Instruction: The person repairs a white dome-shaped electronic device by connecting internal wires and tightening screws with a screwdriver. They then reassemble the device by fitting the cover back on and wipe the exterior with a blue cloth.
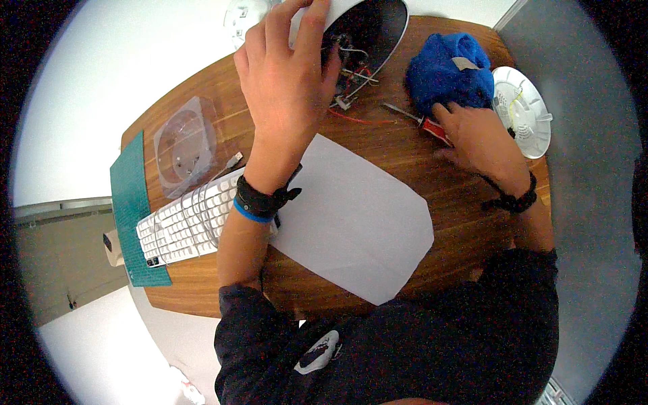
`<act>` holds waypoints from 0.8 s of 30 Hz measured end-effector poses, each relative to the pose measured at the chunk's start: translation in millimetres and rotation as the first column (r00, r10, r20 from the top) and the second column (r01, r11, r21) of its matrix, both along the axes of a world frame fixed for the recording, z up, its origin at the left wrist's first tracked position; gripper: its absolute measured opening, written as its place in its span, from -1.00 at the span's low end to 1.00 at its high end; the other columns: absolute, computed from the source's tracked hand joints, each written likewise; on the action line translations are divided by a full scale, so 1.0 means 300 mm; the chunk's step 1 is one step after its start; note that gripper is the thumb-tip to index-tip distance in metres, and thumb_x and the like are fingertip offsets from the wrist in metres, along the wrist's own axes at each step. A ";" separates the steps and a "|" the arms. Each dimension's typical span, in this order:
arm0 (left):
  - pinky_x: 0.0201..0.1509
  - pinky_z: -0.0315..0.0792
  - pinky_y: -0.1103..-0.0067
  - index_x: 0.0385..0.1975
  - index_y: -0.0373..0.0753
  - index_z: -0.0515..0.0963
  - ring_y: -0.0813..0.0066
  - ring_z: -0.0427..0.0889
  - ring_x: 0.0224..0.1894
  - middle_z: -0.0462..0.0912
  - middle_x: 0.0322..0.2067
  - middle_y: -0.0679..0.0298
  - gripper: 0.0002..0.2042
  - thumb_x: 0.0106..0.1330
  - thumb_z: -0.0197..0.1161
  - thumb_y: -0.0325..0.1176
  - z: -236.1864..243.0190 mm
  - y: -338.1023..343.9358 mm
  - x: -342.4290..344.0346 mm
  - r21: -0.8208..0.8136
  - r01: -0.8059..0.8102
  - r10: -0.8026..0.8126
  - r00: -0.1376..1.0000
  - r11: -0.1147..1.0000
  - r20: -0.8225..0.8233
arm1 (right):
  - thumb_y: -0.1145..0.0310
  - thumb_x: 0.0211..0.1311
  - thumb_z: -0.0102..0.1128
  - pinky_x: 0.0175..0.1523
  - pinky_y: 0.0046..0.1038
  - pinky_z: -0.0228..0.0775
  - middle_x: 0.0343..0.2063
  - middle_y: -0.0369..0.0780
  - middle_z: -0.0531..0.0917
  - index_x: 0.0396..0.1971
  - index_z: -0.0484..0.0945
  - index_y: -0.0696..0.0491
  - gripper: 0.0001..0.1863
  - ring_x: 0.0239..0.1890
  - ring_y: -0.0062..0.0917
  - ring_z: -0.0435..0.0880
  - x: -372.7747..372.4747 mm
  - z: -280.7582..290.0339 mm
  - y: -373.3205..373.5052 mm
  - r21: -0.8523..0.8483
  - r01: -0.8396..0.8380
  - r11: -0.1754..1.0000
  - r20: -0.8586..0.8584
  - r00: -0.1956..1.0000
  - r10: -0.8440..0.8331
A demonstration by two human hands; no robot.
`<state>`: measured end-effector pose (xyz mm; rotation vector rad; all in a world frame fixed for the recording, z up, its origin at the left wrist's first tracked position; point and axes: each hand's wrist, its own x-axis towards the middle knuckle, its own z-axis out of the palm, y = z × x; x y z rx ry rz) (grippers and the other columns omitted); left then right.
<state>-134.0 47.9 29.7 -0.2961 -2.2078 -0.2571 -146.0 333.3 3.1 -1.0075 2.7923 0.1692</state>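
Observation:
My left hand [287, 84] grips the rim of an opened white rounded housing [399, 34] at the far edge of the table. Its fingers lie over the pale outer shell and the thumb sits at the dark inside. Circuit parts and loose wires [358, 71] show in that opening, with a thin red wire trailing onto the wood. My right hand [476, 138] curls over the red handle of a screwdriver [433, 128], whose metal shaft points away to the left. The fingers lie close against a crumpled blue cloth [445, 74]. The palm side is hidden.
A white round cover [523, 111] lies at the right edge by a grey partition [580, 135]. White paper [358, 216] covers the middle. On the left are a white keyboard [192, 219] with a cable, a clear plastic tray [183, 150] holding small parts, and a green mat [131, 196].

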 end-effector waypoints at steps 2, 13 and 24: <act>0.17 0.41 0.14 0.36 -0.14 0.45 -0.01 0.55 0.15 0.52 0.25 0.15 -0.28 0.09 0.47 -0.51 -0.007 -0.001 0.000 -0.004 -0.005 0.005 1.000 1.000 0.002 | 0.28 0.24 0.45 -0.08 -0.06 0.61 -0.17 -0.04 0.69 0.04 0.48 0.11 -0.54 -0.11 -0.02 0.73 0.013 -0.012 0.022 0.142 0.046 0.989 0.034 0.998 -0.051; 0.20 0.49 0.21 0.44 0.08 0.44 0.05 0.57 0.13 0.56 0.23 0.24 -0.24 0.15 0.56 -0.29 -0.042 -0.029 -0.034 -0.045 -0.017 0.015 0.999 0.999 -0.050 | 0.31 0.37 0.31 -0.08 -0.02 0.62 -0.11 0.06 0.62 0.00 0.45 0.13 -0.66 -0.10 0.05 0.71 -0.004 0.060 -0.020 -0.562 -0.089 0.822 -0.062 0.996 0.065; 0.20 0.38 0.25 0.35 0.02 0.51 0.18 0.53 0.18 0.52 0.24 0.36 -0.34 0.16 0.48 -0.36 -0.040 -0.014 -0.027 -0.005 -0.025 0.025 0.998 1.000 -0.049 | 0.06 0.36 0.37 -0.30 -0.06 0.54 -0.50 -0.08 0.72 -0.33 0.66 0.03 -0.69 -0.42 -0.04 0.72 0.035 0.148 -0.040 -0.611 0.034 0.791 -0.039 0.997 -0.073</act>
